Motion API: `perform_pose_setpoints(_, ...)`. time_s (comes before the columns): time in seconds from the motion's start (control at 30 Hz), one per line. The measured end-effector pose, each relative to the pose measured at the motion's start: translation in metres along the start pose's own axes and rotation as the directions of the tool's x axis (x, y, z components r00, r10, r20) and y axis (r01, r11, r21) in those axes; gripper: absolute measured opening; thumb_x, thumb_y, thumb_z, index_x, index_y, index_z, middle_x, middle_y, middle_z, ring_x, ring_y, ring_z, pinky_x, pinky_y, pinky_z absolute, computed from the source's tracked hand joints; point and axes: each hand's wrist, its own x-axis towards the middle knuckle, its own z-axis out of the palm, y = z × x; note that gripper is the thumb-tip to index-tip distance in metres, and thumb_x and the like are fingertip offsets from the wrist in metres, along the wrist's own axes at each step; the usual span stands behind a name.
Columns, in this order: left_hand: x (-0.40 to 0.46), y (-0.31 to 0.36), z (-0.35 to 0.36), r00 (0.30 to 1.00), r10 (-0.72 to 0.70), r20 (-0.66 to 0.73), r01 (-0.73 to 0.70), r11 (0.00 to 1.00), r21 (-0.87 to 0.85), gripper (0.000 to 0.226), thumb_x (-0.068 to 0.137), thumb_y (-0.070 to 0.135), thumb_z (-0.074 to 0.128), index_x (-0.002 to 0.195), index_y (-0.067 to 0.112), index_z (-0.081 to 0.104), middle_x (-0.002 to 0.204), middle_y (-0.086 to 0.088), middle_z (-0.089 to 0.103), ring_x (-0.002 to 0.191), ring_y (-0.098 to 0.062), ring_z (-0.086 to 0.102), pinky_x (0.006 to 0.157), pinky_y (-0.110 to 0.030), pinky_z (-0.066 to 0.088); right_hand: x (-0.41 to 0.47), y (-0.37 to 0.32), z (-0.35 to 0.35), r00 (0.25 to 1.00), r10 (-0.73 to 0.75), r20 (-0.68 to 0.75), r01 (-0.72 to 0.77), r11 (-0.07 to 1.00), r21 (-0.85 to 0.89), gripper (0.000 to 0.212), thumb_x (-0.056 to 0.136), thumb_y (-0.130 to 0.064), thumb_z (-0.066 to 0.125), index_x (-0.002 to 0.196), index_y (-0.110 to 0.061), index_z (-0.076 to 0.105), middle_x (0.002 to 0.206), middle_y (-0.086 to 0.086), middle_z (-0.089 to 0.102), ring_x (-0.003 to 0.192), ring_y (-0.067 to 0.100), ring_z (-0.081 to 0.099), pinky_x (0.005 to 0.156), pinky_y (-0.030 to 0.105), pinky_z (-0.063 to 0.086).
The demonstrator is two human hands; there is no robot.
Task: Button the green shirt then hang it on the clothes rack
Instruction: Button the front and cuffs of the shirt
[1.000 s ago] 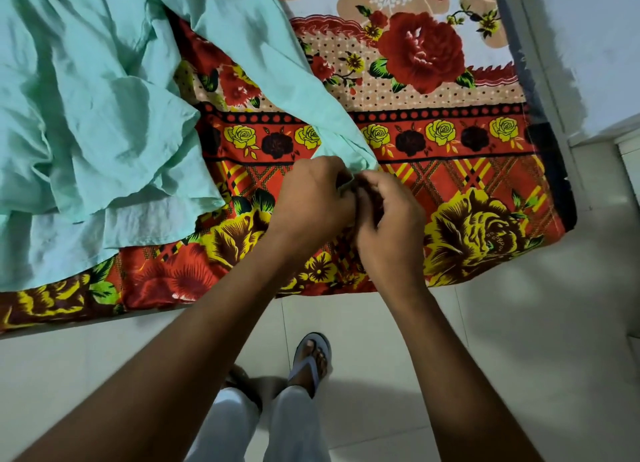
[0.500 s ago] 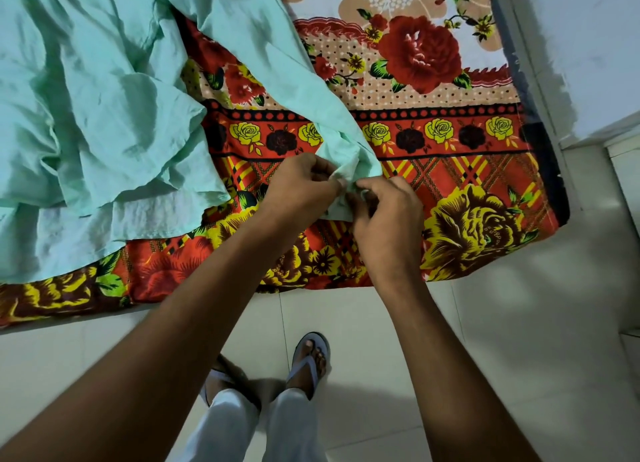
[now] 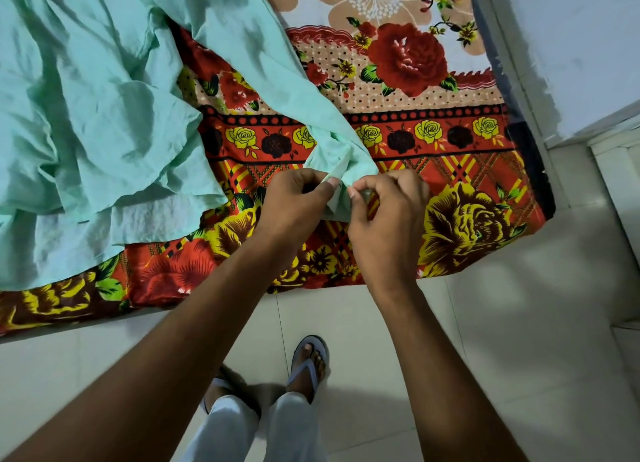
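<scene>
Shirt: green shirt lay crumpled on floral bedsheet, sleeve end at 6 o'clock.
Grip: left hand and right hand pinched the cuff.
Change: hands parted slightly, cuff more exposed.

The green shirt is thin matt cloth, soft and full of creases. Under it, the bedsheet is printed cloth with a flat, slightly grainy look. The floor tiles are smooth, pale and a little glossy.
</scene>
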Motion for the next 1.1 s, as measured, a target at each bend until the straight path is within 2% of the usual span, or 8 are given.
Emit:
perform_pose_setpoints(0.13, -0.003, -0.005, 0.004, 0.998, 0.054, -0.036, -0.054, 0.999, 0.008, 0.017, 0.099, 0.019, 0.066, 0.096, 0.006, 0.076, 0.093, -0.012, 0.077, 0.092, -0.026, 0.075, 0.083, -0.045, 0.063, -0.003, 0.001, 0.000, 0.999, -0.024, -0.046, 0.014, 0.975, -0.221, 0.011, 0.090, -0.023, 0.072, 0.098, -0.016, 0.074, 0.106, 0.004, 0.060, 0.107, 0.023, 0.053, 0.085, 0.040, 0.054)
perform_pose_setpoints(0.2, -0.005, -0.007, 0.006, 0.995, 0.086, -0.048, -0.086, 0.996, 0.019, 0.015, 0.096, 0.020, 0.070, 0.094, 0.007, 0.077, 0.089, -0.011, 0.078, 0.090, -0.029, 0.075, 0.083, -0.048, 0.062, -0.004, -0.001, 0.000, 0.998, -0.030, -0.062, 0.016, 0.974, -0.226, 0.012, 0.090, -0.024, 0.072, 0.098, -0.015, 0.075, 0.104, 0.005, 0.060, 0.105, 0.024, 0.054, 0.084, 0.040, 0.054)
perform_pose_setpoints(0.33, -0.007, -0.009, 0.006, 0.993, 0.114, -0.042, -0.114, 0.993, -0.002, 0.012, 0.094, 0.018, 0.073, 0.093, 0.007, 0.079, 0.087, -0.007, 0.079, 0.088, -0.028, 0.076, 0.083, -0.046, 0.063, -0.005, -0.006, 0.003, 1.000, 0.004, -0.013, -0.004, 0.999, -0.042, 0.016, 0.091, -0.027, 0.073, 0.102, -0.015, 0.076, 0.107, 0.002, 0.060, 0.108, 0.018, 0.052, 0.082, 0.025, 0.049)
perform_pose_setpoints(0.47, -0.007, -0.010, 0.005, 0.991, 0.136, 0.000, -0.136, 0.990, -0.019, 0.014, 0.098, 0.008, 0.065, 0.100, 0.003, 0.078, 0.092, -0.008, 0.079, 0.090, -0.025, 0.076, 0.083, -0.038, 0.064, -0.005, -0.004, 0.002, 0.998, 0.064, -0.004, -0.064, 0.997, 0.036, 0.015, 0.092, -0.025, 0.073, 0.103, -0.016, 0.076, 0.109, 0.000, 0.060, 0.109, 0.014, 0.052, 0.077, 0.005, 0.034)
perform_pose_setpoints(0.7, -0.005, -0.008, -0.007, 0.980, 0.121, 0.159, -0.115, 0.992, -0.047, 0.036, 0.087, -0.015, 0.054, 0.108, 0.003, 0.078, 0.102, -0.008, 0.079, 0.103, -0.019, 0.074, 0.093, -0.028, 0.058, -0.005, -0.003, 0.003, 0.997, 0.070, -0.022, -0.069, 0.995, 0.071, 0.013, 0.092, -0.017, 0.072, 0.104, -0.015, 0.076, 0.110, 0.001, 0.060, 0.109, 0.013, 0.053, 0.075, -0.004, 0.035)
perform_pose_setpoints(0.83, -0.001, -0.010, -0.016, 0.974, 0.141, 0.180, -0.142, 0.990, -0.006, 0.025, 0.091, -0.008, 0.064, 0.108, 0.004, 0.078, 0.098, -0.007, 0.079, 0.094, -0.010, 0.073, 0.089, -0.022, 0.058, -0.005, 0.004, 0.004, 0.998, 0.057, 0.016, -0.059, 0.985, 0.161, 0.015, 0.092, -0.011, 0.072, 0.106, -0.011, 0.076, 0.110, 0.002, 0.063, 0.106, 0.016, 0.058, 0.080, -0.001, 0.041)
perform_pose_setpoints(0.97, 0.005, -0.011, -0.015, 0.975, 0.174, 0.141, -0.182, 0.982, 0.048, 0.010, 0.089, -0.001, 0.073, 0.096, 0.004, 0.078, 0.090, -0.011, 0.079, 0.083, -0.018, 0.075, 0.083, -0.032, 0.063, -0.009, 0.009, 0.006, 0.996, 0.068, 0.061, -0.083, 0.956, 0.283, 0.014, 0.095, -0.013, 0.068, 0.107, -0.012, 0.076, 0.106, -0.002, 0.067, 0.102, 0.013, 0.063, 0.083, 0.019, 0.055)
perform_pose_setpoints(1.1, 0.011, -0.013, -0.013, 0.981, 0.164, 0.103, -0.174, 0.979, 0.104, 0.008, 0.086, 0.004, 0.077, 0.093, 0.003, 0.076, 0.087, -0.013, 0.079, 0.083, -0.028, 0.078, 0.081, -0.049, 0.064, -0.012, 0.007, 0.004, 0.985, 0.067, 0.161, -0.122, 0.925, 0.361, 0.024, 0.101, -0.026, 0.061, 0.116, -0.012, 0.074, 0.110, 0.000, 0.069, 0.106, 0.010, 0.063, 0.078, 0.005, 0.048)
